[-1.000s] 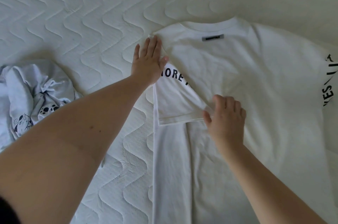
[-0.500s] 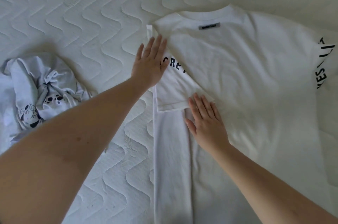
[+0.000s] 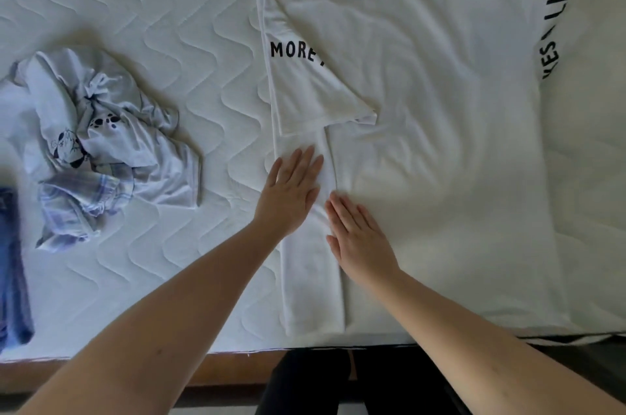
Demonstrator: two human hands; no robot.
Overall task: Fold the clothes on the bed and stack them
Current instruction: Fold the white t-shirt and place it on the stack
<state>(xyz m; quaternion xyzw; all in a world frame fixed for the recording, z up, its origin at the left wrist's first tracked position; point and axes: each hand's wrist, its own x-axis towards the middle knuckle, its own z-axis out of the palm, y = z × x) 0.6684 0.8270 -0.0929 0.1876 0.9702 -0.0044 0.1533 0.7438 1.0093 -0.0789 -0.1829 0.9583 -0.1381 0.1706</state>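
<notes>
A white T-shirt (image 3: 423,109) lies flat on the bed, back side up, with a grey neck label. Its left side strip and left sleeve (image 3: 305,85), printed "MORE", are folded inward over the body. My left hand (image 3: 291,191) presses flat with straight fingers on the folded strip below the sleeve. Beside it, my right hand (image 3: 359,238) lies flat on the shirt, at the strip's inner edge. The right sleeve with black letters (image 3: 552,41) is still spread out.
A crumpled pale garment (image 3: 98,146) with a cartoon print lies on the quilted mattress (image 3: 152,24) at the left. Blue denim (image 3: 13,262) shows at the far left edge. The bed's near edge and a wooden frame (image 3: 135,374) run along the bottom.
Both hands have slid down the folded side strip toward me, away from the sleeve and shoulder. The view has shifted lower, showing the bed's near edge.
</notes>
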